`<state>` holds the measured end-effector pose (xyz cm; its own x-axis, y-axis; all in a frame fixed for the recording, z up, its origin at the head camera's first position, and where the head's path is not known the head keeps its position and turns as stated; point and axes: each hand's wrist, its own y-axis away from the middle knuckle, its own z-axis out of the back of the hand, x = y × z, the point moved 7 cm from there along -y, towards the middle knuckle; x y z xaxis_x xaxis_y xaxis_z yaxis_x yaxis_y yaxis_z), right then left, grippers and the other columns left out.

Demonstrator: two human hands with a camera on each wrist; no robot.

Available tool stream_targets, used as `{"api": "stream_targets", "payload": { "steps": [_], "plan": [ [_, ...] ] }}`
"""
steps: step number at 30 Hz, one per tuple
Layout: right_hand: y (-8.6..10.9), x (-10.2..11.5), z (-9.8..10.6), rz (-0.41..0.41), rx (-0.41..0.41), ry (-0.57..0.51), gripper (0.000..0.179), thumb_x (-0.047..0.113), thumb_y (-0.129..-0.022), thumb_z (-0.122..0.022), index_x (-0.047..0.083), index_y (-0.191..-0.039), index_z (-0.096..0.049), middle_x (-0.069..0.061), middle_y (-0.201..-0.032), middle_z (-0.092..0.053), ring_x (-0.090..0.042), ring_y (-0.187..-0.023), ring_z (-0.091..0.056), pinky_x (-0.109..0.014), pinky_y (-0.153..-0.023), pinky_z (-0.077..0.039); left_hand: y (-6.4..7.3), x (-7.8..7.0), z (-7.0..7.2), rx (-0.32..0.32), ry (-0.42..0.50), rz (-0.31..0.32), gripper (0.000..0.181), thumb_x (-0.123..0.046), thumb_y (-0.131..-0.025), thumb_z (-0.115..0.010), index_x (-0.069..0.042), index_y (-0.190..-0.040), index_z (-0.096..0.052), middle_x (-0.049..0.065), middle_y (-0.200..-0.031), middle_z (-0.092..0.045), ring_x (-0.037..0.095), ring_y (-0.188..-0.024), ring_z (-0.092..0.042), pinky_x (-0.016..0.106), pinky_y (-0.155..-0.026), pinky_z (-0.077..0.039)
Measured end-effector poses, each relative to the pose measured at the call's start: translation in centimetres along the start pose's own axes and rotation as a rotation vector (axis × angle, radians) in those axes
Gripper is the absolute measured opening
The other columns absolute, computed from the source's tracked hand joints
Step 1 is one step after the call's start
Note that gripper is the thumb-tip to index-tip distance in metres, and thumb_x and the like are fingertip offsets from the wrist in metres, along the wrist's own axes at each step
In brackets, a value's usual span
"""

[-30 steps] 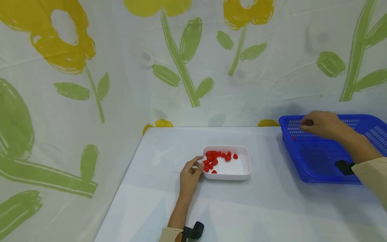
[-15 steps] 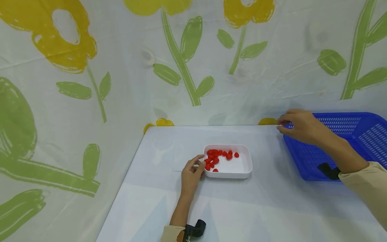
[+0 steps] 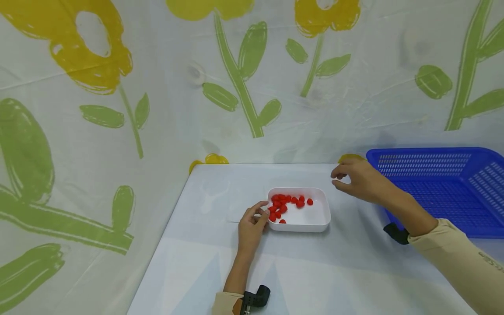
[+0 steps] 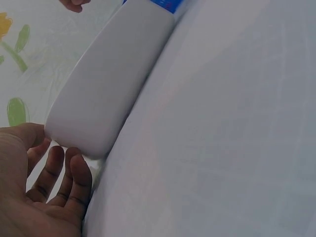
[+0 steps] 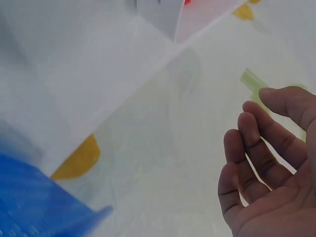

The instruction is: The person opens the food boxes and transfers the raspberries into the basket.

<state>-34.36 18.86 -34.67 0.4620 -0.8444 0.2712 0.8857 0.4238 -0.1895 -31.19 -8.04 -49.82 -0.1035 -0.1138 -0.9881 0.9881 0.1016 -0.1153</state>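
Note:
A white rectangular tray (image 3: 303, 228) sits on the table, with several small red berry-like pieces (image 3: 281, 203) mostly in its left half. At the tray's left end my left hand (image 3: 252, 227) holds the rim, thumb and fingertips against it. In the left wrist view, the left hand (image 4: 54, 182) has its thumb at the tray's corner and its fingers bent by the end wall (image 4: 98, 94). My right hand (image 3: 362, 179) hovers between tray and blue basket (image 3: 445, 151). The right wrist view shows the right hand (image 5: 271, 158) with loosely bent fingers and nothing between them.
The blue basket with slotted walls stands on the right, its right end cut off by the frame. A white cloth printed with yellow flowers and green leaves (image 3: 252, 50) hangs behind and left of the table (image 3: 299, 271).
My right hand has moved left from above the blue basket toward the tray. The left hand stays at the tray's left end, and the red pieces lie as before.

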Motion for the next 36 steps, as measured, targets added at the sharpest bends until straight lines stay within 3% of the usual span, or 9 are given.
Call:
{"api": "stream_targets", "payload": {
  "steps": [6,14,19,24,29,34,36],
  "plan": [
    [-0.4,0.6,-2.9,-0.025,0.037,-0.021,0.018,0.019,-0.082,-0.068,0.011,-0.099,-0.069,-0.002,-0.094,-0.060,-0.018,-0.085,-0.056,-0.031,-0.070,-0.052,0.5,-1.9,0.0,0.026,0.029,-0.016,0.027,-0.017,-0.088,-0.062,-0.013,-0.115,-0.064,0.010,-0.094,-0.054,0.035,-0.073,-0.057,0.041,-0.062,-0.054],
    [-0.8,0.2,-6.4,-0.090,0.101,-0.040,0.026,0.020,-0.080,-0.072,0.011,-0.103,-0.069,-0.005,-0.097,-0.061,-0.024,-0.089,-0.057,-0.030,-0.067,-0.054,-0.3,0.6,-0.3,0.002,-0.007,-0.006,0.026,-0.031,-0.087,-0.063,-0.026,-0.112,-0.065,-0.001,-0.093,-0.054,0.016,-0.067,-0.056,0.025,-0.058,-0.052],
    [-1.0,0.1,-8.0,-0.094,0.116,-0.019,0.027,0.020,-0.078,-0.074,0.011,-0.103,-0.070,-0.004,-0.096,-0.061,-0.024,-0.090,-0.054,-0.036,-0.075,-0.051,-0.4,0.8,-0.2,0.000,-0.003,-0.026,0.027,-0.034,-0.086,-0.063,-0.027,-0.112,-0.065,0.000,-0.093,-0.054,0.017,-0.067,-0.057,0.026,-0.058,-0.053],
    [-1.4,0.5,-8.6,-0.077,0.091,0.039,0.026,0.021,-0.076,-0.075,0.013,-0.100,-0.071,-0.004,-0.097,-0.061,-0.025,-0.096,-0.050,-0.042,-0.084,-0.041,-0.4,0.6,-0.1,0.003,0.001,-0.035,0.028,-0.033,-0.086,-0.063,-0.025,-0.113,-0.065,0.002,-0.093,-0.054,0.019,-0.068,-0.057,0.027,-0.058,-0.053],
    [-1.8,1.1,-9.3,-0.017,0.079,0.100,0.022,0.022,-0.076,-0.075,0.014,-0.096,-0.071,-0.002,-0.090,-0.061,-0.022,-0.090,-0.051,-0.041,-0.084,-0.034,0.0,-0.5,0.0,-0.004,-0.008,-0.027,0.027,-0.025,-0.087,-0.063,-0.018,-0.113,-0.065,0.003,-0.092,-0.054,0.020,-0.067,-0.056,0.029,-0.058,-0.053],
    [-1.9,1.4,-9.8,0.038,0.061,0.155,0.023,0.023,-0.077,-0.074,0.013,-0.097,-0.071,-0.003,-0.091,-0.061,-0.022,-0.089,-0.052,-0.041,-0.082,-0.035,0.7,-2.4,0.1,0.006,-0.015,-0.015,0.026,-0.017,-0.089,-0.061,-0.011,-0.115,-0.064,0.006,-0.093,-0.054,0.030,-0.071,-0.057,0.035,-0.061,-0.054],
    [-1.9,1.6,-9.8,0.055,0.050,0.183,0.023,0.023,-0.077,-0.073,0.012,-0.097,-0.071,-0.005,-0.092,-0.061,-0.023,-0.089,-0.052,-0.042,-0.081,-0.035,0.7,-2.6,0.1,0.012,-0.015,-0.008,0.027,-0.017,-0.089,-0.061,-0.012,-0.115,-0.063,0.007,-0.093,-0.054,0.033,-0.072,-0.057,0.039,-0.062,-0.054]
  ]
}}
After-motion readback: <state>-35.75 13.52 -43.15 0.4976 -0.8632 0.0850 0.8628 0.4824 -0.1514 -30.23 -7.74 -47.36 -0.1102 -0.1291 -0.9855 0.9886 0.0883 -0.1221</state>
